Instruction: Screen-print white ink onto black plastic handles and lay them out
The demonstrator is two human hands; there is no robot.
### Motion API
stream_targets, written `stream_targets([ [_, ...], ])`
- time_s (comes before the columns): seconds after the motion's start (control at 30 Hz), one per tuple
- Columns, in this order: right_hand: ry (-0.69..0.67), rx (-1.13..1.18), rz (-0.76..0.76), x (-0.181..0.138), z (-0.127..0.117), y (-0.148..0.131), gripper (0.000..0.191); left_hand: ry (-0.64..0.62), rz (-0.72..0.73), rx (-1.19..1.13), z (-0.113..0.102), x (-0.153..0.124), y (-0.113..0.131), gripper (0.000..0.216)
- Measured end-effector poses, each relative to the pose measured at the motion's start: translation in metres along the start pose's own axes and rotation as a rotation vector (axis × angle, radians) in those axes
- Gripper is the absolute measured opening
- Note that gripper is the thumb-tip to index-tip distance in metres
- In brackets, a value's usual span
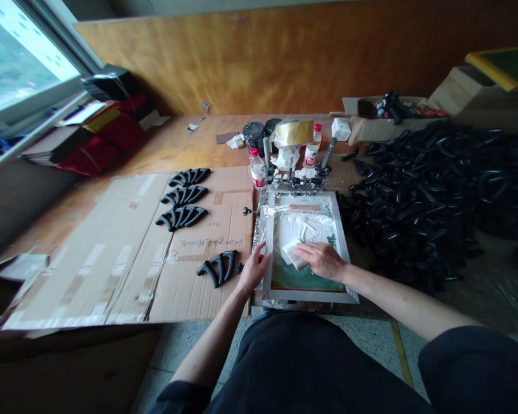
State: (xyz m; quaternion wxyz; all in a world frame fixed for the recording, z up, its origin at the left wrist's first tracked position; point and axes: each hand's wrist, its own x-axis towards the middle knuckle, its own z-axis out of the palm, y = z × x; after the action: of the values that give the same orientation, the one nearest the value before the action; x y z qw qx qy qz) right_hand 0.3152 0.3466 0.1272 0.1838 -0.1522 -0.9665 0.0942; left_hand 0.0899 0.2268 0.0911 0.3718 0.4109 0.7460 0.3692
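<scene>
A silver-edged printing screen (351, 293) lies flat in front of me, with thick white ink (315, 224) spread over its upper part and green mesh (300, 279) below. My right hand (323, 260) is closed on a whitish flat pad (294, 253), pressed to the inked mesh; whether it is a cloth or a scraper is unclear. At the screen's left edge is my left hand (255, 267), fingers apart and holding nothing; contact with the edge is hard to judge. Just left of it, a black curved ribbed plastic part (218, 269) lies on cardboard (185, 299).
Three stacks of similar black parts (183, 195) lie further back on the cardboard. Behind the screen stand a clamp stand (328, 155), red-capped bottles (257, 169) and a dark tub (254, 135). A large heap of black parts (423, 195) covers the right side.
</scene>
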Motion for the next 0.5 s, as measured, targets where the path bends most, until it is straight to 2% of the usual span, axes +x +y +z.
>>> stream_targets([
  [0.07,-0.022,0.035,-0.009,-0.005,0.0,-0.001,0.03,0.004,-0.002,-0.002,0.0,-0.001,0.002,0.063],
  [0.17,0.004,0.057,0.121,0.015,-0.014,0.007,0.027,-0.01,0.006,-0.028,-0.005,-0.004,0.012,0.064],
  [0.27,0.101,0.037,0.292,0.053,-0.039,0.028,0.051,-0.062,0.017,-0.119,-0.017,-0.013,0.032,0.071],
  [0.33,0.159,0.02,0.392,0.067,-0.06,0.053,0.057,-0.066,0.031,-0.201,-0.026,-0.019,0.053,0.068],
  [0.4,0.266,0.038,0.506,0.063,-0.08,0.086,0.049,-0.038,0.055,-0.292,-0.034,-0.024,0.078,0.058],
  [0.5,0.438,0.103,0.731,0.029,-0.091,0.129,0.036,0.066,0.164,-0.431,-0.044,-0.02,0.118,0.055],
])
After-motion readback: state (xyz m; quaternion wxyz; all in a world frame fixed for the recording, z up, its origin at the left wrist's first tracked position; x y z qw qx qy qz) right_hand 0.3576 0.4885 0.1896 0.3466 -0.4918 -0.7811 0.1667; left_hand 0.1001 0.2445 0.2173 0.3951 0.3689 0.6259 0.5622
